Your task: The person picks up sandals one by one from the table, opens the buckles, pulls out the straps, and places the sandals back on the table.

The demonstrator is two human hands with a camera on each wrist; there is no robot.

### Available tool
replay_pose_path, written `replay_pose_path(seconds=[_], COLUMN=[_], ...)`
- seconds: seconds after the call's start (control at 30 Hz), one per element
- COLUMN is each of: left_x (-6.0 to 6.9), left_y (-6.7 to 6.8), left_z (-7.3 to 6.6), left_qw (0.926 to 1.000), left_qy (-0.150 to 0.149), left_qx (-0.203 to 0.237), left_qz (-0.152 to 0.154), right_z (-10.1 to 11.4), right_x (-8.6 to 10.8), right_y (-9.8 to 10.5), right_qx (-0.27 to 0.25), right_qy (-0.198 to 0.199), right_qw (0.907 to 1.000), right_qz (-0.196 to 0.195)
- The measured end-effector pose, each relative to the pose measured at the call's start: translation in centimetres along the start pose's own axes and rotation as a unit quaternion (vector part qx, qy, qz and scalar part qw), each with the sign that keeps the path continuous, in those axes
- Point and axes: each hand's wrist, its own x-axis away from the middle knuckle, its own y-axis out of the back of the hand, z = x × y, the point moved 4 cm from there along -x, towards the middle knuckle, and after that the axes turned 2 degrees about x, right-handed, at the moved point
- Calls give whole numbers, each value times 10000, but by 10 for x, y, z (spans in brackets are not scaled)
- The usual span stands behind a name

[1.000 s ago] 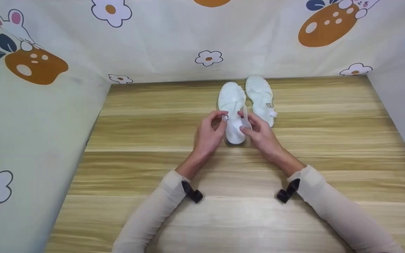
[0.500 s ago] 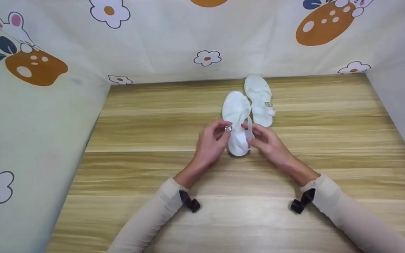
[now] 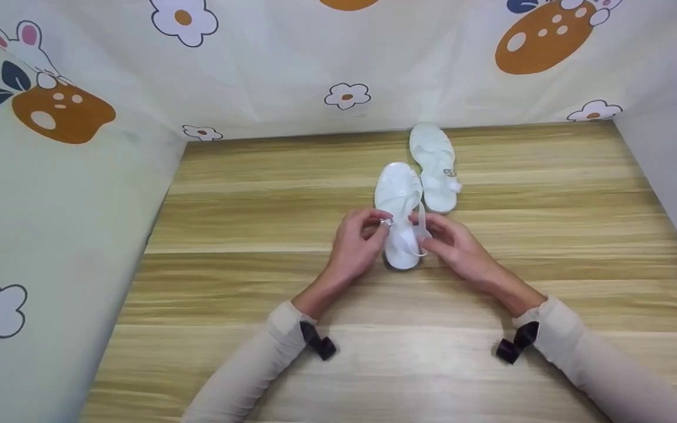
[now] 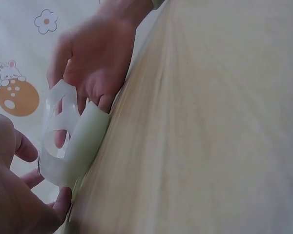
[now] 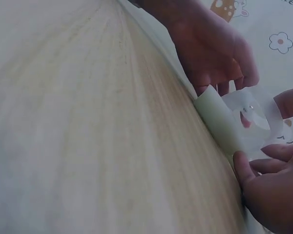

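A white sandal (image 3: 397, 187) stands on the wooden surface, its toe toward the patterned cloth. My left hand (image 3: 357, 245) pinches the small metal buckle (image 3: 386, 222) at the sandal's left side between thumb and finger. On the other side my right hand (image 3: 459, 249) holds the loose translucent strap (image 3: 422, 220) by the heel. In the left wrist view the pale green heel (image 4: 88, 139) rests on the surface, with the left hand (image 4: 19, 185) close beside it. The right wrist view shows the right hand (image 5: 278, 187) at the strap, a fingertip near the heel (image 5: 217, 119).
A second white sandal (image 3: 431, 144) lies just behind and to the right, with a buckle and a small white piece on its strap. Patterned cloth (image 3: 280, 76) hangs at the back and left; a pale wall (image 3: 676, 117) bounds the right.
Held by both hands, the front sandal has moved toward the body and slightly right, away from the cloth. The second sandal has stayed in place.
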Motion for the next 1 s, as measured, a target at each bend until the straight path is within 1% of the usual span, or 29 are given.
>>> replay_pose_path(seconds=[0.13, 0.23, 0.3, 0.37, 0.4, 0.47, 0.53, 0.57, 0.63, 0.7, 0.77, 0.87, 1.0], left_x=[-2, -3, -5, -7, -9, -12, -15, -16, -18, -20, -23, -25, -26], left_y=[1, 2, 5, 7, 8, 9, 11, 12, 15, 18, 20, 23, 28], left_z=[0, 0, 1, 2, 3, 4, 5, 6, 8, 10, 12, 15, 17], left_qw=[9999, 9995, 9994, 9993, 9991, 9979, 9955, 9940, 9909, 9873, 9835, 9759, 9678], left_qy=[38, 71, 95, 134, 150, 154, 164, 180, 202, 269, 345, 385, 355], left_qx=[-151, -303, -322, -276, -245, -194, -178, -172, -114, 105, 397, 795, 914], left_qz=[-5, -3, 60, 220, 327, 593, 912, 1064, 1328, 1560, 1731, 1995, 2317], right_z=[3, 9, 14, 21, 24, 29, 32, 33, 31, 29, 26, 22, 20], right_x=[-4, -8, -12, -15, -17, -21, -25, -27, -32, -35, -37, -37, -36], right_y=[2, 6, 8, 9, 8, 6, 3, 1, -3, -6, -7, -7, -6], right_qx=[206, 371, 480, 823, 1025, 1552, 2083, 2282, 2487, 2566, 2575, 2589, 2509], right_qy=[-107, -56, 126, 370, 516, 806, 974, 1033, 1043, 967, 900, 867, 883], right_qw=[9995, 9979, 9962, 9920, 9893, 9810, 9708, 9665, 9625, 9616, 9621, 9620, 9639], right_qz=[-199, -526, -722, -887, -905, -834, -678, -560, -289, -96, 2, -5, -113])
